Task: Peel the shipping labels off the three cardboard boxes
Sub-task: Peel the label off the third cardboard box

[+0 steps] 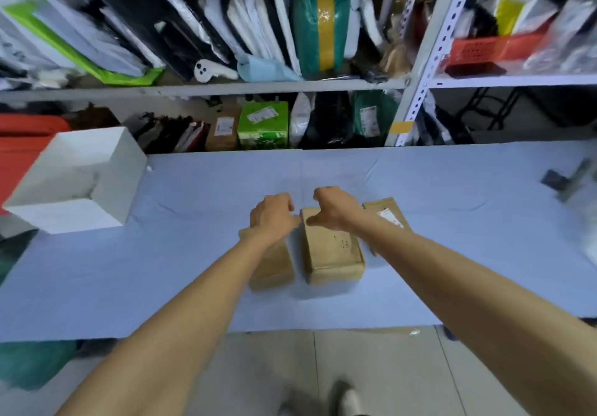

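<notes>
Three brown cardboard boxes lie side by side on a blue-covered table (193, 254). My left hand (273, 215) hovers over the far end of the left box (274, 267), with its fingers curled and its thumb against the far left corner of the middle box (332, 254). My right hand (334, 209) grips the middle box's far end, thumb on top and fingers curled over the far edge. The middle box's top shows faint handwriting and no label. The right box (384, 207) carries a white shipping label (389, 217), partly hidden by my right forearm.
An open white box (80, 183) stands at the table's left end. A dark tool (565, 179) lies at the right edge. Metal shelving (426, 60) packed with parcels and bags runs behind the table. Tiled floor and a shoe show below the near edge.
</notes>
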`<state>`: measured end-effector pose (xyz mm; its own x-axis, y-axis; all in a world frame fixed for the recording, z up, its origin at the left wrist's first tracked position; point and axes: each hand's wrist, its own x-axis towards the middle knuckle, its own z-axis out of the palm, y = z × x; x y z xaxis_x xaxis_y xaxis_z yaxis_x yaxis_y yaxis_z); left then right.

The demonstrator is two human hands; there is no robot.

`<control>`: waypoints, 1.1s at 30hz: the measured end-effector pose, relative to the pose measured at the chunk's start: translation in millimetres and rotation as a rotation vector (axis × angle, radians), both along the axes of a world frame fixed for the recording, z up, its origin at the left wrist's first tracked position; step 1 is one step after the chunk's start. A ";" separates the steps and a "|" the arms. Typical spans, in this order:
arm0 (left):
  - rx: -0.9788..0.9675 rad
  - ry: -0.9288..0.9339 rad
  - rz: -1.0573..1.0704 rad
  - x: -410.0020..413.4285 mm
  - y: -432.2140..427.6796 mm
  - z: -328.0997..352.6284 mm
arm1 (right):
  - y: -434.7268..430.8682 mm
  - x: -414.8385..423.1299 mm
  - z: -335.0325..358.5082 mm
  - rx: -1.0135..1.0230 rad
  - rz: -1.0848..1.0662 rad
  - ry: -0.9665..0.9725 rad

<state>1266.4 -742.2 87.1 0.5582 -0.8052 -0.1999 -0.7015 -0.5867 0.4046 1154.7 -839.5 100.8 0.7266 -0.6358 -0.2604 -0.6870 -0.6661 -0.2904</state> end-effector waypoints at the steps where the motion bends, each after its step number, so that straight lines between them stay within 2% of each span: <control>1: 0.018 0.009 -0.025 -10.8 -8.8 -0.6 | -9.3 -14.2 0.0 -0.003 -0.022 0.009; 8: 0.044 0.013 -0.082 -82.2 -85.6 -16.5 | -94.3 -122.3 -11.0 -0.004 -0.196 0.060; 14: 0.048 0.109 -0.002 -143.9 -143.2 -35.4 | -158.8 -185.1 -32.9 0.056 -0.179 0.111; 24: 0.079 0.152 0.108 -146.9 -171.9 -62.1 | -201.1 -180.6 -53.2 0.128 -0.110 0.081; 33: -0.001 0.274 0.149 -150.3 -173.9 -83.7 | -199.9 -171.0 -75.1 0.174 -0.043 0.122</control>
